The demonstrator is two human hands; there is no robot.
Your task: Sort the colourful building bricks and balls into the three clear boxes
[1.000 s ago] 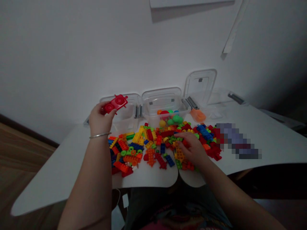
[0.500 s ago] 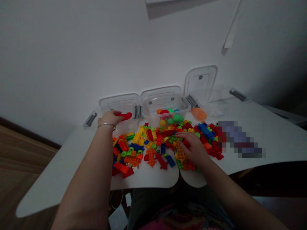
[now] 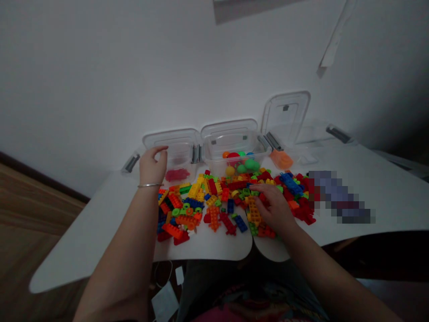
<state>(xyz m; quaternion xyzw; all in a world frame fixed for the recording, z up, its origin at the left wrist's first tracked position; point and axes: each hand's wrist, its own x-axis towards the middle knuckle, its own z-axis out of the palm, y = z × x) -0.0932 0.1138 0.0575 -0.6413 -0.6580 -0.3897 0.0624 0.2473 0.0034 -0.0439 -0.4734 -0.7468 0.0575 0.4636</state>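
White tabletop [image 3: 378, 205], clear plastic tubs [image 3: 231, 145] along the far edge, heap of colored toy bricks [image 3: 214, 208] across the middle. Left hand [image 3: 152, 166] empty, fingers loosely curled, just beside the left tub's red pieces [image 3: 177, 175]. Right hand [image 3: 273, 208] spread, fingertips resting on bricks at the heap's right, no pinch.

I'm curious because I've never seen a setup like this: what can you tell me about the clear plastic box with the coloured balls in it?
The clear plastic storage box stands upright on the white table, between two similar boxes. Its transparent lid is open, hinged up behind it, with grey fittings at the sides. Inside lie glossy balls in red, green, yellow, orange and blue. Colourful plastic building bricks heap up just in front and appear to touch its front wall.
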